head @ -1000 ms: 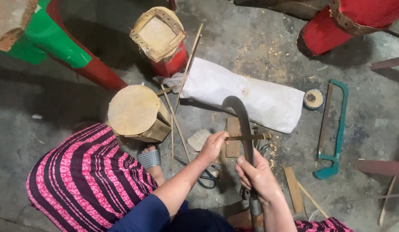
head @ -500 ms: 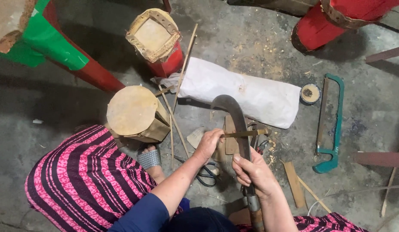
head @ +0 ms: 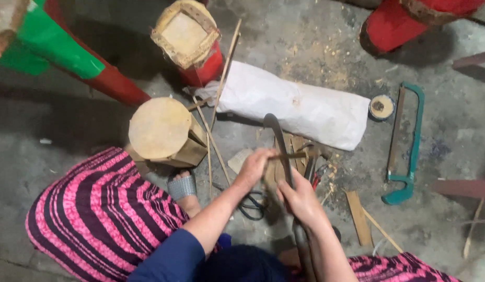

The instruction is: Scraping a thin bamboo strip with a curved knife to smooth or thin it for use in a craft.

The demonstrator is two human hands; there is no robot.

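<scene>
Lower centre of frame: right hand [head: 301, 201] closed around the handle of a curved billhook knife [head: 280, 143], whose dark blade arcs up toward the centre. Just left of it, left hand [head: 253, 167] pinches one end of a thin bamboo stick [head: 290, 155], held level across the blade; stick and blade touch. Under both hands, a small wooden chopping board [head: 295, 149] on the concrete floor [head: 315, 57], with pale shavings scattered about. Dark scissors [head: 251, 206] lie on the floor just below the left wrist. Lower left: pink-and-black striped skirt [head: 96, 209] over the knee, a foot in a grey sandal [head: 181, 186] at its edge. Right of the hands, a flat wood offcut [head: 359, 218]. Further right, a green-framed hacksaw [head: 407, 141] lying lengthwise. Left of centre, a round-topped wooden block [head: 161, 130], with long bamboo splints [head: 221, 73] leaning beside it. Above the hands, a white sack [head: 300, 107] lying across the middle, a small tape roll [head: 381, 106] at its right end. Upper centre, a red stool with a woven seat [head: 186, 35]; upper left, a green-and-red post [head: 70, 55]; upper right, a red drum-like base [head: 404, 21].
</scene>
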